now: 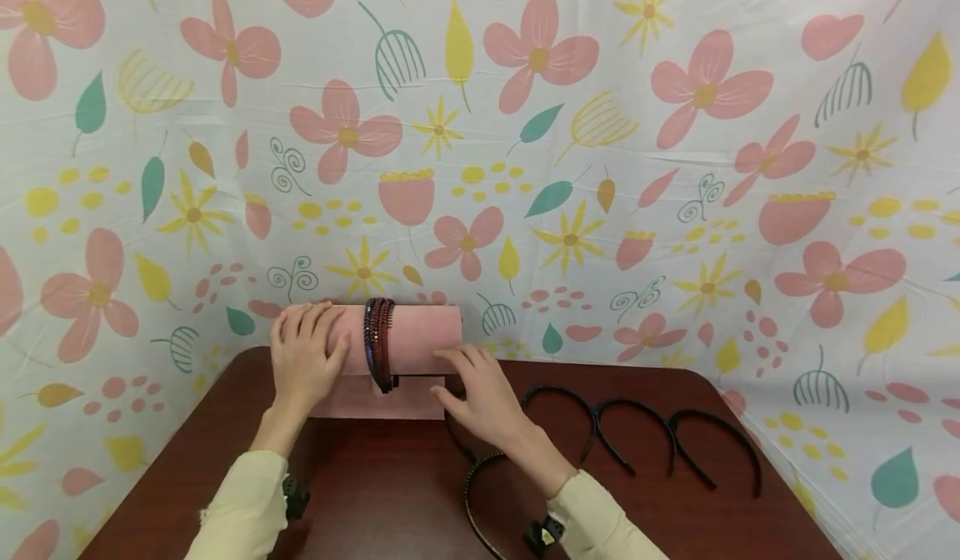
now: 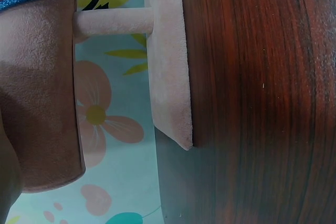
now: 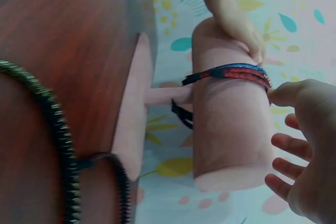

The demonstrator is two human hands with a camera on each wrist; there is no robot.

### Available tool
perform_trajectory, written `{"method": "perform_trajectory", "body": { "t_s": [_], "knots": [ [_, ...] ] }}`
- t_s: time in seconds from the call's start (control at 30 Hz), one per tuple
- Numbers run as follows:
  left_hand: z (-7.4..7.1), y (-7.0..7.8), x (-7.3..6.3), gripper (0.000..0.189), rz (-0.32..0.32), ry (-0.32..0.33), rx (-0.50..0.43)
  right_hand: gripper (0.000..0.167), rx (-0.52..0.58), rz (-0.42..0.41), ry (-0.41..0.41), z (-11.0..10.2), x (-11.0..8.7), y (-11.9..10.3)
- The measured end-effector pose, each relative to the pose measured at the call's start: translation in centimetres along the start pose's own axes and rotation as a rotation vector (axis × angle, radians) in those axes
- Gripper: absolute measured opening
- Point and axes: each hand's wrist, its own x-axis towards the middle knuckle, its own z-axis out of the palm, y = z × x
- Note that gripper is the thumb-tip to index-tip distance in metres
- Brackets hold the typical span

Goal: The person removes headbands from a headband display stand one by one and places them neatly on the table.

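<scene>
A pink plush headband stand [image 1: 423, 337] has a thick horizontal roll on a post above a flat base [image 2: 169, 66]. Several glittery headbands [image 1: 380, 339], blue and dark red, sit side by side round the middle of the roll. On the roll's left end rests my left hand [image 1: 306, 352], its fingers laid over the top and the thumb toward the headbands. My right hand [image 1: 483, 397] is at the roll's right end with loosely spread fingers and holds nothing. In the right wrist view its fingertips [image 3: 286, 142] are beside the roll.
Black headbands [image 1: 716, 414] lie in a row on the dark wood table [image 1: 375, 493] to the right. A studded headband [image 3: 60, 129] lies in front of the stand, partly behind my right forearm, with another dark one beside it. A flowered cloth [image 1: 480, 152] hangs behind the table.
</scene>
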Motion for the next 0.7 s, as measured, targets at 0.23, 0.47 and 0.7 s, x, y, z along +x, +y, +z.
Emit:
{"method": "perform_trajectory", "body": {
  "t_s": [0.23,0.47,0.7],
  "knots": [
    [0.1,0.0,0.0,0.049,0.001,0.007,-0.006,0.042,-0.040,-0.027,0.009,0.1,2.2,-0.7],
    [-0.3,0.1,-0.1,0.049,-0.010,-0.015,-0.001,0.044,-0.033,-0.065,0.001,0.1,4.3,-1.6],
    [-0.3,0.1,0.0,0.050,-0.014,-0.034,-0.002,0.046,-0.030,-0.088,0.031,0.5,5.9,-1.8]
  ]
}}
